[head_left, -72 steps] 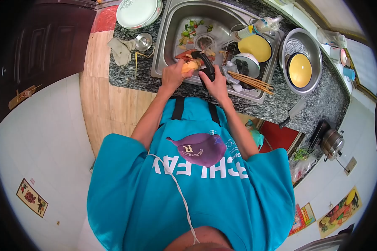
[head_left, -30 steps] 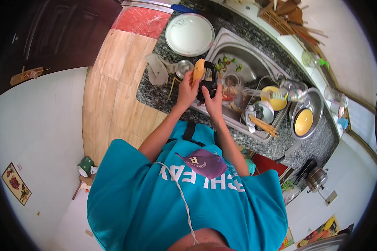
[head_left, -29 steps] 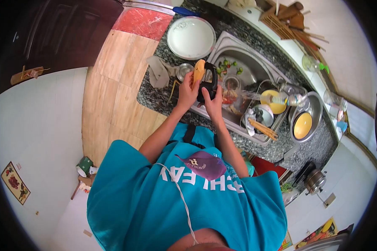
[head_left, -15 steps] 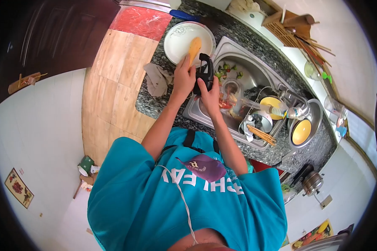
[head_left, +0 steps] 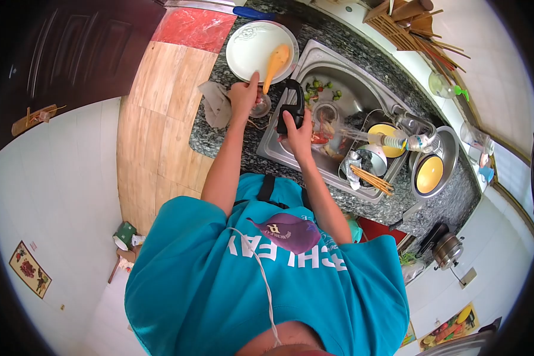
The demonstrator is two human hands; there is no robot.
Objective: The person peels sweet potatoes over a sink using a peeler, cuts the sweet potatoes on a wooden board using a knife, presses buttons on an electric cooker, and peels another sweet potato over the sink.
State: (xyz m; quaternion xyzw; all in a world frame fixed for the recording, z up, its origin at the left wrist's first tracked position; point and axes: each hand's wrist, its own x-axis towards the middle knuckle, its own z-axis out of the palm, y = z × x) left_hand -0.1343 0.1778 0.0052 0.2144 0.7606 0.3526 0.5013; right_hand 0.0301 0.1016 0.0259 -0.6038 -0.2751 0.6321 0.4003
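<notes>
My left hand [head_left: 244, 98] has its index finger stretched over the near rim of a white plate [head_left: 243, 50]. Its other fingers look partly curled, with nothing visible in them. An orange carrot-like piece [head_left: 277, 59], thick at one end and thin at the other, lies on the plate, its thin end beside my left hand. My right hand [head_left: 298, 132] grips a black hand-held tool [head_left: 292, 107] with a curved top, perhaps a peeler, at the sink's left edge. A small clear bowl [head_left: 260, 105] sits below the plate, partly behind my left hand.
The steel sink [head_left: 314, 53] holds green and reddish scraps, yellow bowls and chopsticks [head_left: 371, 179]. A steel basin [head_left: 448, 154] stands right of it. A grey cloth [head_left: 216, 105] lies at the counter's left edge. A blue-handled utensil [head_left: 252, 12] lies behind the plate.
My left hand has let go of the orange piece, which now rests on the plate, and has moved left. My right hand still holds the black tool. The view has shifted slightly.
</notes>
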